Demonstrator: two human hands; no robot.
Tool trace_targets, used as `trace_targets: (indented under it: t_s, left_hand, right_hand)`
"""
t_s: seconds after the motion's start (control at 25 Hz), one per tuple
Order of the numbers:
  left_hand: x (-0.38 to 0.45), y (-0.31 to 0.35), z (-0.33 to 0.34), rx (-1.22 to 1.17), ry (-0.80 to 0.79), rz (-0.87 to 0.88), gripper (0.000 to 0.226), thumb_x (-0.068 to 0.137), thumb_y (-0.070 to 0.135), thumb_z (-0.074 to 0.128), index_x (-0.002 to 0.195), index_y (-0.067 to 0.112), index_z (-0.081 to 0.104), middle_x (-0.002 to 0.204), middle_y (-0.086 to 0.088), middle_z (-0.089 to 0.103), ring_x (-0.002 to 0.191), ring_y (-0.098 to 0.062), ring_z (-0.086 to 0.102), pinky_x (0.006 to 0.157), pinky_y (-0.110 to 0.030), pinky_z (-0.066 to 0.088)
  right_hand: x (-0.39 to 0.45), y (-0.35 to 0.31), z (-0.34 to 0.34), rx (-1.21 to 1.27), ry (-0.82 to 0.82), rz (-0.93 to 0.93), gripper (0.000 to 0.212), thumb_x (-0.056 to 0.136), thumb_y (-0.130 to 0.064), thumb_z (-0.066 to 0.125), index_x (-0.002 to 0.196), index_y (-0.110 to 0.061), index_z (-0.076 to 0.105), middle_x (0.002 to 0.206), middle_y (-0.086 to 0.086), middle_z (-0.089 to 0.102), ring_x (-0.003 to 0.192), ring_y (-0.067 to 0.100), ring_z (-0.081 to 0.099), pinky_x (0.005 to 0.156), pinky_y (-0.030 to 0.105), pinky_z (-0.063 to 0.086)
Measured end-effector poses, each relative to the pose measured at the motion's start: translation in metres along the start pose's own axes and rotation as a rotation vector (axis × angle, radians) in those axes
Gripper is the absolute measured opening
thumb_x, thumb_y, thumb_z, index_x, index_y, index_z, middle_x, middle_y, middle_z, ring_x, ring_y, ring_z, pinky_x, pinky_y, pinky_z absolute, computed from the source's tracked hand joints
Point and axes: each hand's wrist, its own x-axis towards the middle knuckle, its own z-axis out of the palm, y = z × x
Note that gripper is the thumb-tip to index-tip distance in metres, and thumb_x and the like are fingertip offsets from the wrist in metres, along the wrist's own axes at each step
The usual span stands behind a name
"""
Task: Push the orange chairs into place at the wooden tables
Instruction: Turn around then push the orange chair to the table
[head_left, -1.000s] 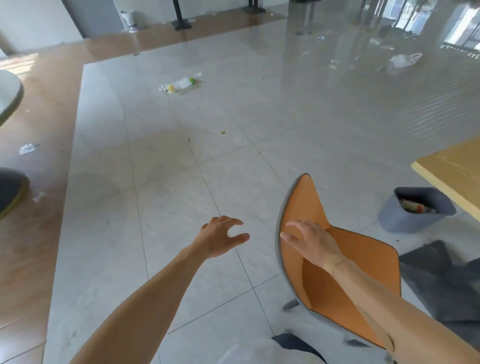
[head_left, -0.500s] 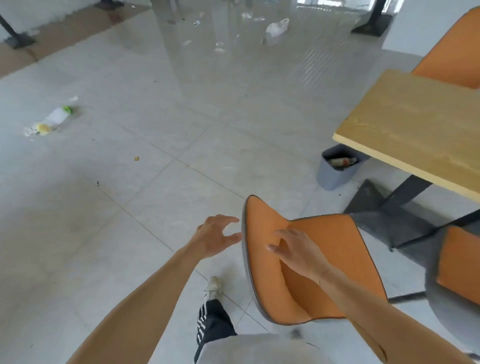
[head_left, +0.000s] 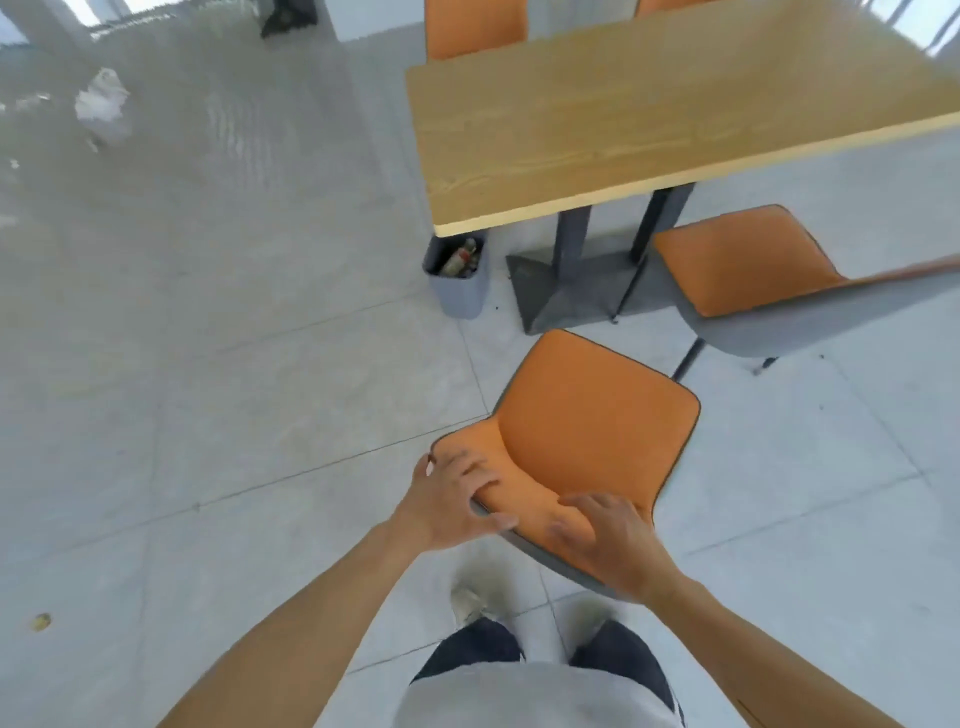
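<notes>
Since the orange chair (head_left: 582, 431) sits near me, just short of the wooden table (head_left: 649, 114), I've got my left hand (head_left: 449, 501) curled over the backrest's left corner and my right hand (head_left: 608, 540) with fingers bent over its top edge, ready to shove. A grey bin (head_left: 460, 283) stands under the table's near-left corner, so I'd steer right of it.

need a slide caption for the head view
Both hands, left hand and right hand, grip an orange chair facing the wooden table.
</notes>
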Motion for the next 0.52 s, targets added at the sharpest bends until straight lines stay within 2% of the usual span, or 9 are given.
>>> trace_targets:
  t_s: [0.08, 0.2, 0.36, 0.52]
  left_hand:
    - [0.004, -0.001, 0.007, 0.053, 0.029, 0.053, 0.085, 0.067, 0.095, 0.029, 0.132, 0.042, 0.048, 0.147, 0.017, 0.037, 0.142, -0.013, 0.017, 0.113, -0.059, 0.013]
    - [0.004, -0.006, 0.013, 0.172, 0.087, 0.140, 0.090, 0.064, 0.099, 0.023, 0.132, 0.044, 0.046, 0.143, 0.018, 0.039, 0.138, -0.012, 0.021, 0.110, -0.061, 0.017]
    - [0.004, -0.010, 0.008, 0.214, 0.096, 0.210, 0.087, 0.066, 0.099, 0.022, 0.130, 0.045, 0.047, 0.137, 0.019, 0.045, 0.132, -0.013, 0.033, 0.106, -0.063, 0.017]
    - [0.004, -0.013, 0.013, 0.217, 0.183, 0.272, 0.080, 0.071, 0.095, 0.027, 0.122, 0.040, 0.055, 0.126, 0.016, 0.054, 0.120, -0.017, 0.046, 0.101, -0.067, 0.025]
  right_hand:
    - [-0.024, -0.004, 0.014, 0.005, 0.043, 0.110, 0.070, 0.081, -0.081, 0.015, 0.131, -0.043, 0.046, 0.138, -0.015, 0.049, 0.128, 0.017, 0.041, 0.106, 0.046, 0.033]
    - [-0.052, -0.019, 0.038, -0.004, 0.171, 0.226, 0.080, 0.077, -0.085, 0.006, 0.138, -0.043, 0.038, 0.141, -0.017, 0.045, 0.133, 0.017, 0.036, 0.107, 0.053, 0.026]
    - [-0.059, -0.043, 0.056, 0.007, 0.325, 0.337, 0.075, 0.081, -0.081, 0.021, 0.135, -0.035, 0.046, 0.136, -0.011, 0.049, 0.132, 0.022, 0.039, 0.103, 0.066, 0.026]
    - [-0.053, -0.050, 0.062, 0.015, 0.403, 0.410, 0.072, 0.079, -0.082, 0.032, 0.129, -0.034, 0.050, 0.132, -0.010, 0.051, 0.130, 0.024, 0.038, 0.102, 0.066, 0.026]
